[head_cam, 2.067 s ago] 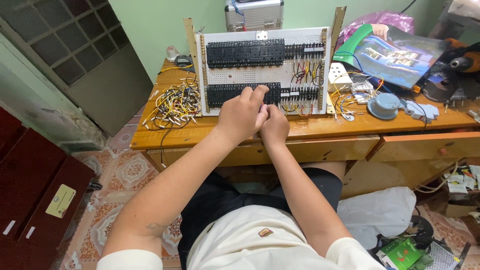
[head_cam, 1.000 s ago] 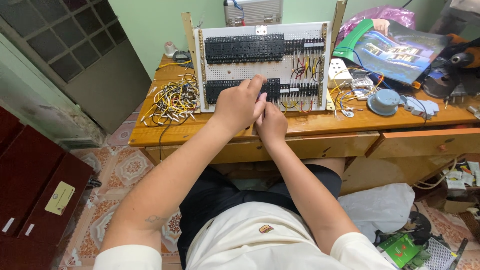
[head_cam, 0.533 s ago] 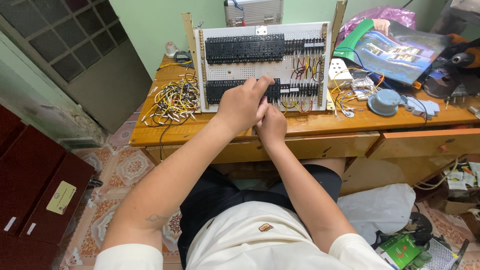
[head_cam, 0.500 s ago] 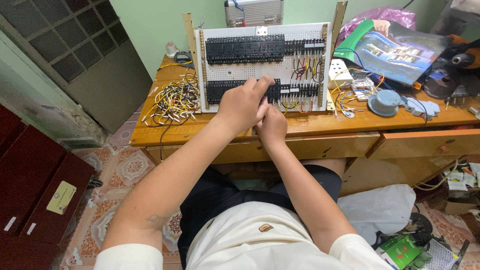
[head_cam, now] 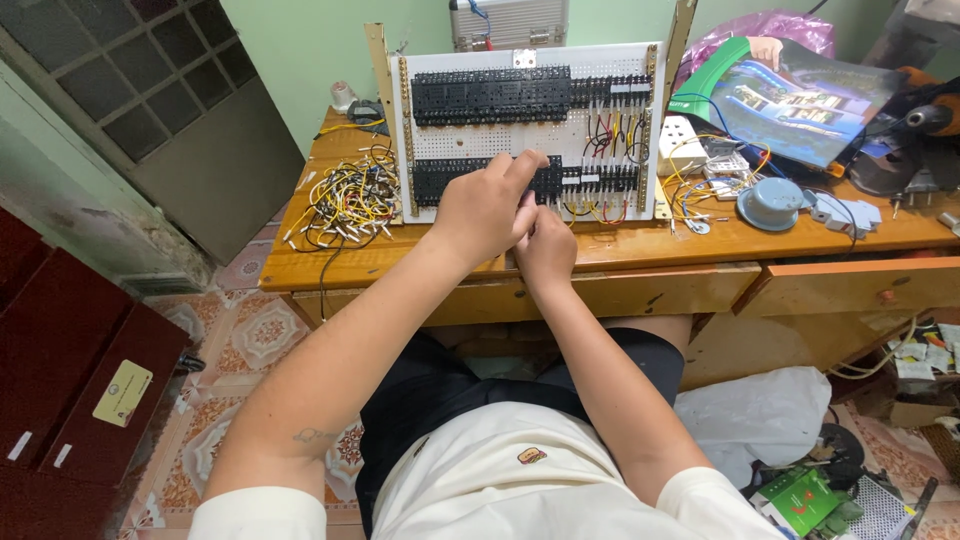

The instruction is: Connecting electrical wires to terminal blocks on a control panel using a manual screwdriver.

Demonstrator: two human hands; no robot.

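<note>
A white perforated panel stands upright on the wooden desk, with two rows of black terminal blocks and short coloured wires at its right. My left hand reaches up to the lower row, fingertips resting on the blocks near the panel's middle. My right hand is closed just below and right of it, at the panel's bottom edge. What its fingers pinch is hidden; I cannot tell whether it is a wire.
A pile of loose yellow, black and white wires lies left of the panel. A grey round cap, a white socket strip and a green-edged bag sit at the right. A desk drawer hangs ajar. Dark red cabinets stand at the left.
The two hands have stayed at the lower row of blocks, with only small finger movements. The view has shifted slightly.
</note>
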